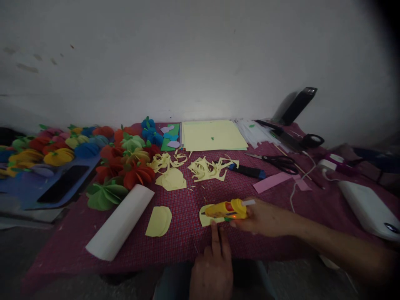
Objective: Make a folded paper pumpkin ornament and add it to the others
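Observation:
My right hand [262, 217] is wrapped round the grip of a yellow glue gun [228, 209], a white glue stick jutting from its back end. The gun's nozzle points left, over a pale yellow paper piece [204, 221] lying on the cloth. From the near side, my left hand [214, 262] reaches in with its fingers stretched out, fingertips at the lower edge of that paper. Left of it lies a small stack of folded yellow paper pieces [158, 221]. Beyond are yellow paper scraps [208, 168] and a cut yellow sheet [171, 179].
Colourful paper pumpkins [134, 154] crowd the left, near a phone [63, 183] and a white paper roll [121, 223]. Yellow sheets [214, 135] lie against the wall. A utility knife [246, 171], scissors [279, 162], pink strips [273, 181], a white cable [295, 189] and a power bank [367, 208] occupy the right.

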A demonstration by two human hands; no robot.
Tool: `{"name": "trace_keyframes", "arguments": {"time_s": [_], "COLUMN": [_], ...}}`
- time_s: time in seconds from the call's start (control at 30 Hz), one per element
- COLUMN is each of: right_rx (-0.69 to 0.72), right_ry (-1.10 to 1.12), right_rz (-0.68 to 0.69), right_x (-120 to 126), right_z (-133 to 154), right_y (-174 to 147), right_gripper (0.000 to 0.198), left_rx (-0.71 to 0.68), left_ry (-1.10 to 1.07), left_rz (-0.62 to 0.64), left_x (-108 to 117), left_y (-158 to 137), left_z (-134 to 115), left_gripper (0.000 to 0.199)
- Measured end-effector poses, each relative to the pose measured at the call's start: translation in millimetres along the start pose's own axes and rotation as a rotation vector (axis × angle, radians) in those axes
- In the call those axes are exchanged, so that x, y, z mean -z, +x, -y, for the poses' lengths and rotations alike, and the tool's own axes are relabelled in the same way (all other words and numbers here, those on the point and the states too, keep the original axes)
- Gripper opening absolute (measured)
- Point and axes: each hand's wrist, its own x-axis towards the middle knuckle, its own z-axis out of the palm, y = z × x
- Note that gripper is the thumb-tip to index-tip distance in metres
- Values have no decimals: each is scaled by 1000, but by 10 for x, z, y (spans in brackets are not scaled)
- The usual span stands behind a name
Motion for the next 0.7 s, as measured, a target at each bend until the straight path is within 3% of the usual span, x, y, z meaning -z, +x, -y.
{"name": "trace_keyframes", "arguments": {"time_s": [0.7], "right_rx": [37], "right_ry": [-59], "right_rz": [40], "right_x": [-13], "right_z": [21], "right_y": [-80], "right_gripper": [24], "left_rx": [-16], "left_ry": [-19], "left_rz": [5], "left_x": [-2], "left_y": [-1], "left_z": [7], "left_gripper": [50]}}
